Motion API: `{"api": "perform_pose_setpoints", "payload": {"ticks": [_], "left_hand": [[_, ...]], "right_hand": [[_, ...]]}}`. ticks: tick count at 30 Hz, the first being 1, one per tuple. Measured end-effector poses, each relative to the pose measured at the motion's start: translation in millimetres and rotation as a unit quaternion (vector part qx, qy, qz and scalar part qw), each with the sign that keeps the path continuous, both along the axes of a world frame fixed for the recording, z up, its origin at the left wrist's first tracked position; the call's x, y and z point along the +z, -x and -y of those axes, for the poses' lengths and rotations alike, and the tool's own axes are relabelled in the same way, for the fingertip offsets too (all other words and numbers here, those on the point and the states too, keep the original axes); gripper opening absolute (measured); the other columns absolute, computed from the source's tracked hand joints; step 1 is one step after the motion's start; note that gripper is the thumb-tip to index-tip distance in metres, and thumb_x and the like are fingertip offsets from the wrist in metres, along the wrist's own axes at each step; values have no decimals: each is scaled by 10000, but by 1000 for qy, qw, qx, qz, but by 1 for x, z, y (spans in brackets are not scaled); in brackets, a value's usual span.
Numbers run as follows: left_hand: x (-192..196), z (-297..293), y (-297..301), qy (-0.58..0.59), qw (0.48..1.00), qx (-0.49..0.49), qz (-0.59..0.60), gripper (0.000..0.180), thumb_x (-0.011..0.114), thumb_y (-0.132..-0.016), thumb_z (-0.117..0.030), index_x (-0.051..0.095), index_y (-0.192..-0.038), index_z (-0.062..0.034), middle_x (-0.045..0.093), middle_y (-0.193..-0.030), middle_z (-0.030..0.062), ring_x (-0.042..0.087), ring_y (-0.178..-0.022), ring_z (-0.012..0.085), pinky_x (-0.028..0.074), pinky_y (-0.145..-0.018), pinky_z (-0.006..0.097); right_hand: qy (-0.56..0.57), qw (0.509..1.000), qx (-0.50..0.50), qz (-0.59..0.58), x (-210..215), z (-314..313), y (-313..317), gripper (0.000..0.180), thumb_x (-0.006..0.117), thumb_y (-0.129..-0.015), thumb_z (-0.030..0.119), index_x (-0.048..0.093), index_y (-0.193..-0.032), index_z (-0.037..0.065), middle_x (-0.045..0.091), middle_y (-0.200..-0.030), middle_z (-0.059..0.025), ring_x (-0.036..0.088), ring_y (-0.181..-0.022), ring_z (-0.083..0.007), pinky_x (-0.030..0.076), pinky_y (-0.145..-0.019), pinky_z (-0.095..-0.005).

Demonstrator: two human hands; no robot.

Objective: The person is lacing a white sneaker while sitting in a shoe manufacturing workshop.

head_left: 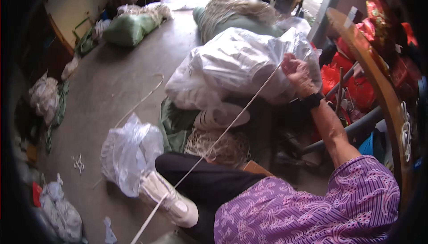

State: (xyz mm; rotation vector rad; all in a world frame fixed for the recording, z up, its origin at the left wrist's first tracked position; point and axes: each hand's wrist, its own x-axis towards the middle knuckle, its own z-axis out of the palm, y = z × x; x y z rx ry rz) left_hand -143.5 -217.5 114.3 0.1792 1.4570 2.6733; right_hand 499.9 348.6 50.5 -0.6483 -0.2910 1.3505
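1. One hand shows: my right hand (298, 75), fingers curled shut around a thin white cord (232, 123).
2. From that grip, I see the taut cord's long axis slant down-left, across a black trouser leg (200, 181), toward the lower edge.
3. Behind my hand sits a bulging white plastic sack (236, 63).
4. My left hand is out of sight.

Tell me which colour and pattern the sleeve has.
Purple with a pale swirling, striped pattern, on the sleeve; head view.

Cluttered workshop floor, bare concrete (111, 83), stuffed plastic sacks (240, 61), cord bundles (218, 146) (piled loosely)
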Motion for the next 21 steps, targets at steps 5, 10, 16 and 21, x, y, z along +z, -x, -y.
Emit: {"api": "perform_pose_setpoints", "payload": {"ticks": [5,10,16,21], "left_hand": [[-4,51,18,52,995,66,61,205,487,-874,-177,436,-678,-143,319,-516,-51,317,-460,105,301,-493,271],[12,138,29,61,994,-37,84,159,523,-855,-168,529,-711,-102,493,-569,12,466,-499,186,392,-516,344],[26,81,10,229,942,237,69,341,477,-952,-118,474,-1262,24,499,-759,68,413,-596,178,394,-581,303],[18,85,17,252,968,9,14,344,504,-969,-197,478,-1225,31,506,-792,37,400,-550,137,397,-532,267]], "right_hand": [[-2,983,64,173,-9,-10,10,392,460,-795,-86,521,-1173,-2,620,-1163,-134,613,-1077,-251,482,-926,-406],[-80,878,367,298,-55,25,145,328,522,-964,173,511,-1257,25,647,-1091,-61,628,-972,-133,492,-888,-285],[-383,584,442,563,-63,118,308,108,642,-865,75,680,-954,27,620,-992,-53,625,-919,-167,519,-791,-300],[-526,493,389,574,-65,154,356,73,662,-763,66,664,-835,50,643,-820,-62,630,-762,-263,509,-689,-363]]}}
